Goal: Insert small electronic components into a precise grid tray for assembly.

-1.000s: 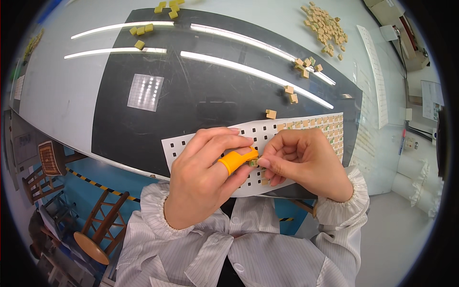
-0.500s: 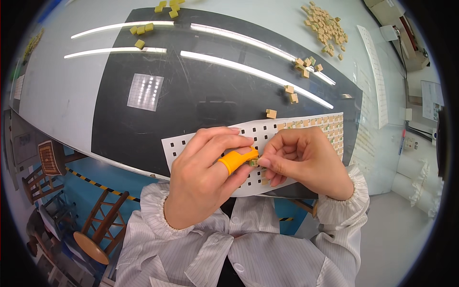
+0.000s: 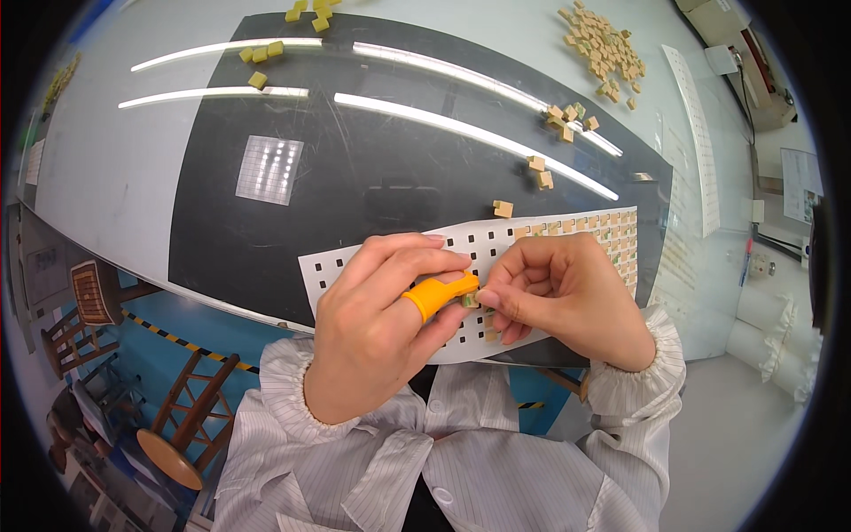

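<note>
My left hand [image 3: 377, 319] is closed, with thumb and fingers pinching a small greenish-tan block [image 3: 470, 301]. On one of its fingers sits an orange finger ring tool [image 3: 434, 295], whose flat tip reaches over the block. My right hand [image 3: 563, 293] is closed too, its thumb and forefinger pinched together at the block's right side. Its other fingers are curled in. Both hands are over a white sheet [image 3: 332, 269] with rows of dark square holes; toward the right, small tan squares fill many places. The fingers hide part of the block and the sheet's middle.
Notched tan blocks [image 3: 503, 209] lie singly and in small groups beyond the sheet, and a large pile of blocks [image 3: 603, 51] is at the far right. Several yellow-green blocks [image 3: 260, 55] lie far left on the black mat [image 3: 355, 168]. A wooden stool [image 3: 177, 454] stands lower left.
The orange finger tool and the block have tilted slightly between my fingertips. Otherwise both hands stay in nearly the same place.
</note>
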`<state>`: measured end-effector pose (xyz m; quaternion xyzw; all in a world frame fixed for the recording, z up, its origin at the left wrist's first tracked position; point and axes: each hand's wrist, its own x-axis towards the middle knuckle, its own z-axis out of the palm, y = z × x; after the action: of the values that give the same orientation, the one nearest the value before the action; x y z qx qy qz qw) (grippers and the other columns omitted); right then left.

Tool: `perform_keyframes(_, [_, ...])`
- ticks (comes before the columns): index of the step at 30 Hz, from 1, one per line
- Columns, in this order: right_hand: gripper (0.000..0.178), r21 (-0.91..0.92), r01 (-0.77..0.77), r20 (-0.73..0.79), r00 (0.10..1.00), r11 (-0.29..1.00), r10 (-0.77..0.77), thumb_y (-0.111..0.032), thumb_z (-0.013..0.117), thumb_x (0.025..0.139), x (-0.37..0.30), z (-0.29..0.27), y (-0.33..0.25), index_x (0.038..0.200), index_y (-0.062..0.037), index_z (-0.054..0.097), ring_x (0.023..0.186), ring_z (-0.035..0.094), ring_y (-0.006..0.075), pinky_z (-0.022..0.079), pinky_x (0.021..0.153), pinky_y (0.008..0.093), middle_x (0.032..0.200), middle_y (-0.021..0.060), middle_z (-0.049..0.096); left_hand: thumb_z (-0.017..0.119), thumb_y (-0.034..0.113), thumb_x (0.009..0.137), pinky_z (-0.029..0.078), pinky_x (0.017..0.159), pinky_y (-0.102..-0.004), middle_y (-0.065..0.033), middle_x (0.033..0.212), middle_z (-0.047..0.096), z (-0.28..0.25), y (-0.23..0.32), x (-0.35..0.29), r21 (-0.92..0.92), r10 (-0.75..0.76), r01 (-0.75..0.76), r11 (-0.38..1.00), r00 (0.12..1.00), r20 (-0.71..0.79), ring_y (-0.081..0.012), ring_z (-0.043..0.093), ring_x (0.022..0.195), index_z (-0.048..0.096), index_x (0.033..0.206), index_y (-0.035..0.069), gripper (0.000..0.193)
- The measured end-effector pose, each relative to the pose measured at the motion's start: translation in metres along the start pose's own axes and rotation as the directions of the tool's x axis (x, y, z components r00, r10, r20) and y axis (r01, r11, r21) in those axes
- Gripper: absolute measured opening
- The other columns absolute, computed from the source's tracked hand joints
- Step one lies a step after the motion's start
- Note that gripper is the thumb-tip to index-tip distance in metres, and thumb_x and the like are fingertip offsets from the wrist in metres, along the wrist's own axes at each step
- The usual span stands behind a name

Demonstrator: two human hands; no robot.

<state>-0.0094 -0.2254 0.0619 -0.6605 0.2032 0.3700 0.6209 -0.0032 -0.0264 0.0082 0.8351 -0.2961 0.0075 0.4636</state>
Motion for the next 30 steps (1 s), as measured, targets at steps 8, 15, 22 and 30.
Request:
perform_keyframes(8, [0.012, -0.143, 0.100, -0.050, 0.993, 0.985, -0.108, -0.004, 0.070, 0.088, 0.000, 0.005, 0.007, 0.086, 0.0019, 0.060, 0.066, 0.064, 0.0063, 0.054, 0.059, 0.0202, 0.077, 0.0039, 0.065, 0.080, 0.004, 0.065, 0.055, 0.079, -0.0330, -0.0029, 0.099, 0.069, 0.002, -0.001, 0.001, -0.003, 0.012, -0.012, 1.000, 1.000, -0.006, -0.0252, 0.064, 0.101, 0.071, 0.090, 0.002, 0.026])
perform_keyframes(15, [0.016, -0.335, 0.279, -0.075, 0.944, 0.900, -0.321, -0.002, 0.075, 0.083, -0.002, -0.002, 0.007, 0.090, 0.0010, 0.061, 0.069, 0.061, 0.0049, 0.047, 0.058, 0.0193, 0.079, 0.0013, 0.062, 0.080, 0.003, 0.065, 0.055, 0.078, -0.0328, -0.0022, 0.099, 0.069, 0.001, 0.001, 0.001, -0.008, -0.006, 0.006, 1.000, 1.000, -0.006, -0.0246, 0.064, 0.101, 0.071, 0.090, 0.002, 0.027])
perform_keyframes(22, [0.014, -0.503, 0.498, 0.032, 0.827, 0.706, -0.561, -0.005, 0.076, 0.082, 0.001, 0.001, 0.014, 0.088, -0.0013, 0.065, 0.067, 0.060, 0.0073, 0.046, 0.055, 0.0209, 0.079, 0.0034, 0.061, 0.079, 0.002, 0.064, 0.055, 0.078, -0.0328, -0.0024, 0.099, 0.069, 0.001, 0.001, 0.002, 0.004, 0.011, -0.011, 1.000, 1.000, -0.016, -0.0247, 0.065, 0.099, 0.071, 0.090, 0.002, 0.027])
perform_keyframes(30, [0.010, -0.515, 0.382, -0.072, 0.873, 0.767, -0.483, -0.006, 0.075, 0.084, -0.003, 0.000, 0.010, 0.084, 0.0008, 0.067, 0.064, 0.059, 0.0069, 0.045, 0.055, 0.0208, 0.077, 0.0028, 0.064, 0.080, 0.003, 0.064, 0.055, 0.078, -0.0328, -0.0027, 0.101, 0.069, 0.000, 0.000, 0.001, -0.001, 0.000, 0.000, 1.000, 1.000, -0.004, -0.0248, 0.065, 0.100, 0.071, 0.091, 0.002, 0.029])
